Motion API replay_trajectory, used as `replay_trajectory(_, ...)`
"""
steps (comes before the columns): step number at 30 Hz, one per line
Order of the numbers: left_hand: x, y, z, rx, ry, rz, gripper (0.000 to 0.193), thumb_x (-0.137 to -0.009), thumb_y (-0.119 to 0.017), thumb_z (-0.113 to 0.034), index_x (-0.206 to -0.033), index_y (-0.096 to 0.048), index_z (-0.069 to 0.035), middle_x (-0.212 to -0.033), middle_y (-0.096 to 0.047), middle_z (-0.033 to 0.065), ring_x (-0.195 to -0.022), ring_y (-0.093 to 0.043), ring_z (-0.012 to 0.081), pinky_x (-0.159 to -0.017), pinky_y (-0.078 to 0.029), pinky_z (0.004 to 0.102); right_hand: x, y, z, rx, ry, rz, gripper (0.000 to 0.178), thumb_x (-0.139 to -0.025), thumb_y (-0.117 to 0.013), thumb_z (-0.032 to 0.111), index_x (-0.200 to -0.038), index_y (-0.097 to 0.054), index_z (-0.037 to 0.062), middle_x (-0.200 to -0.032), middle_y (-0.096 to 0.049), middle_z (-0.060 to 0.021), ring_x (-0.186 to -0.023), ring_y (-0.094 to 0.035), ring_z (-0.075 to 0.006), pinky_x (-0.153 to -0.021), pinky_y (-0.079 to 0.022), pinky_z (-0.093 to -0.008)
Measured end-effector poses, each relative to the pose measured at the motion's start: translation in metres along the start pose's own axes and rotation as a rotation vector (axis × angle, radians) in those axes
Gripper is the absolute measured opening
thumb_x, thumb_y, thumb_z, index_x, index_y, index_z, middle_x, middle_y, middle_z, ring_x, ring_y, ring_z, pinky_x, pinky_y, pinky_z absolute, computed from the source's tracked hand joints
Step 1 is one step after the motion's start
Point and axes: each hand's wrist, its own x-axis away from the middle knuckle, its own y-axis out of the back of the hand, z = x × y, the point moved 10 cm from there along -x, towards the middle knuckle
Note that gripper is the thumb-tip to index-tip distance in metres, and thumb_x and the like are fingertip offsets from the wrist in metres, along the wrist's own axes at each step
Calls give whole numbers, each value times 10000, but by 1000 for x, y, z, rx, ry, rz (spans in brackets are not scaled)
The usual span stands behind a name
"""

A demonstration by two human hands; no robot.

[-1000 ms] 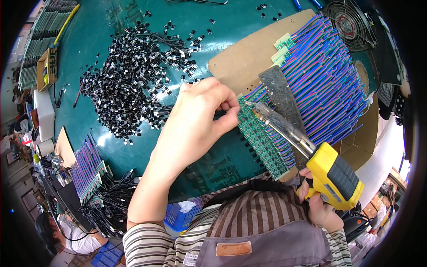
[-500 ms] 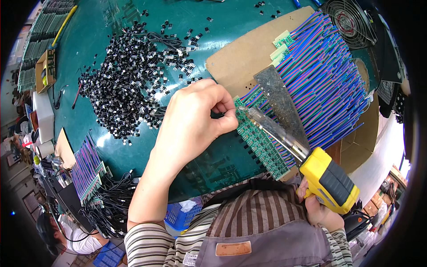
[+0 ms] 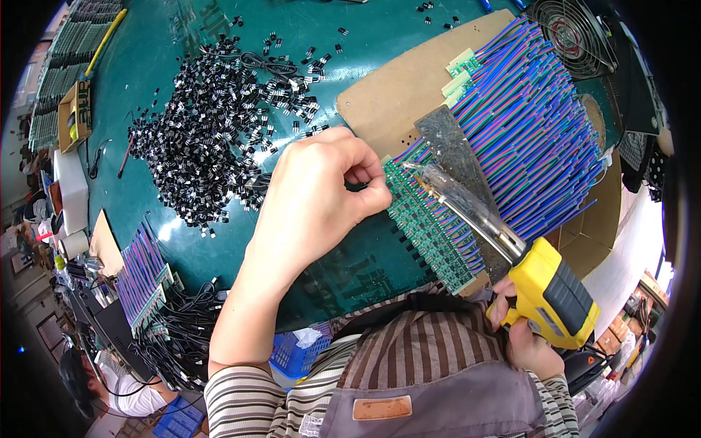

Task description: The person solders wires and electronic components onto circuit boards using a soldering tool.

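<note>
My left hand (image 3: pixel 314 193) is closed, thumb and forefinger pinched at the upper left edge of a row of green circuit boards (image 3: pixel 431 230). A dark bit, seemingly a small black electronic component, shows between them. Similar black components stick out along the boards' left edge. Partly hidden below its body, my right hand (image 3: pixel 522 339) grips a yellow and black soldering gun (image 3: pixel 551 292). Its tip is over the upper end of the boards, right of my left fingertips. Blue, red and green wires (image 3: pixel 533 139) run from the boards beneath a dark flat metal bar (image 3: pixel 456 150).
Loose black components (image 3: pixel 208 139) form a large pile on the green table (image 3: pixel 343 255). Brown cardboard (image 3: pixel 391 91) lies under the wires. A fan (image 3: pixel 573 36) stands far right. Wired boards and black cables (image 3: pixel 179 332) are at lower left, beside a blue basket (image 3: pixel 296 358).
The soldering gun has shifted right, its tip slightly up and away from my left fingertips. My left hand has barely moved.
</note>
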Motion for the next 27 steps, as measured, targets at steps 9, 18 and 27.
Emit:
replay_trajectory(9, 1, 3, -8, -103, -54, -3, 73, -643, -684, -12, -702, -646, 9, -688, -619, 77, -643, -626, 179, -638, -503, 293, -2, 3, 5, -220, 120, -136, 698, -866, -569, 592, -1269, -405, 46, -1251, -462, -115, -665, -475, -121, -577, -435, -293)
replay_trajectory(18, 2, 8, -12, -166, -75, 20, 74, -667, -697, -26, -733, -667, -10, -710, -641, 82, -675, -639, 210, -687, -494, 316, -5, 1, 0, -206, 59, -57, 707, -871, -559, 602, -1275, -402, 44, -1252, -449, -133, -646, -488, -124, -566, -435, -288)
replay_trajectory(27, -22, 126, 60, -410, 445, -645, 445, -796, -712, -436, -829, -719, 7, -701, -678, 144, -686, -677, 263, -661, -515, 338, -5, 4, -7, -276, 51, -65, 715, -854, -603, 583, -1274, -409, 39, -1253, -461, -136, -625, -494, -128, -550, -433, -290)
